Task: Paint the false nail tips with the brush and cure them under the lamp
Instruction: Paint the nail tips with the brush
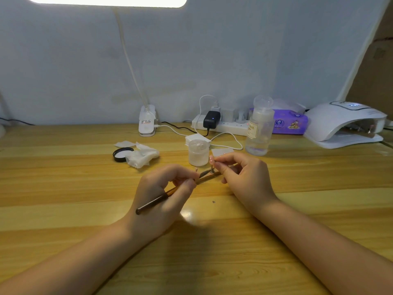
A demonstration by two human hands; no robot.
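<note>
Risk of a smear first. Left hand [163, 194] fingers curled round the brush [168, 193], bristle end just beyond the fingertips. Right hand [240, 177] fingertips pinched together on a small stand carrying the nail tip [211, 160], raised just above the pinch, touching or nearly touching the bristles; too small to tell which. Could tip from a loose pinch. Curing lamp [344, 124] well beyond the right fingers, so could smudge wet on a hurried carry.

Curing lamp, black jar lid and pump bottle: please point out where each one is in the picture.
Curing lamp [331, 120]: head view, on its white dome.
Black jar lid [123, 153]: head view, on the pale inside of the lid.
Pump bottle [259, 128]: head view, on the clear body beside the label.
</note>
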